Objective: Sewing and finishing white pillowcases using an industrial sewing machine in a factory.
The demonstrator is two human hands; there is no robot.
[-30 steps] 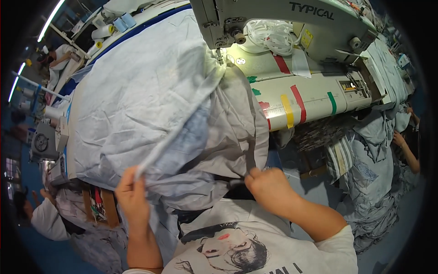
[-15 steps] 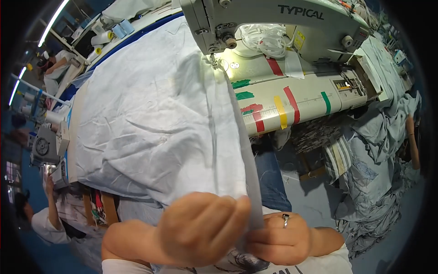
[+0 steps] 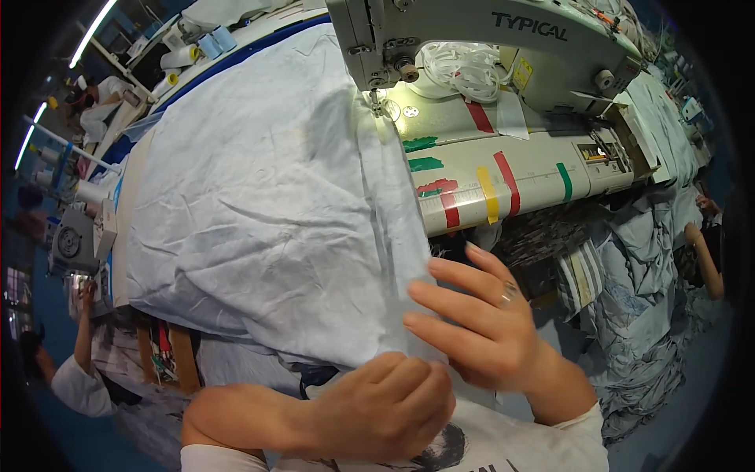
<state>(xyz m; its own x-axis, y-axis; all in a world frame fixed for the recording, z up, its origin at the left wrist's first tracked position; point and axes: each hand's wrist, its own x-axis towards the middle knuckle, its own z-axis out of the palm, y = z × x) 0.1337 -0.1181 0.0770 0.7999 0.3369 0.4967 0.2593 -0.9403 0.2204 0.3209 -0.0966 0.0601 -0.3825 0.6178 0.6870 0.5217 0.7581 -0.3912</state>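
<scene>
A large piece of white fabric (image 3: pixel 252 204) lies wrinkled over the table, with a folded strip along its right edge. The far end of that strip runs under the presser foot (image 3: pixel 378 104) of a sewing machine (image 3: pixel 472 47), where a small lamp glows. At the near end of the strip, my left hand (image 3: pixel 385 405) is closed in a pinch on the fabric. Just above and to its right, my right hand (image 3: pixel 484 322), wearing a ring, has its fingers spread along the strip's edge and holds nothing. Whether its fingertips touch the cloth I cannot tell.
Coloured tape marks the machine bed (image 3: pixel 535 177). A bundle of white tape (image 3: pixel 460 71) rests behind the machine arm. Thread cones (image 3: pixel 181 57) stand at the far left. Heaped grey-blue fabric (image 3: pixel 637 330) fills the right side. Other people work at both sides.
My right hand has let go of the fabric's near edge, moved up and spread its fingers. My left hand has shifted down and slightly right, still pinching the cloth.
</scene>
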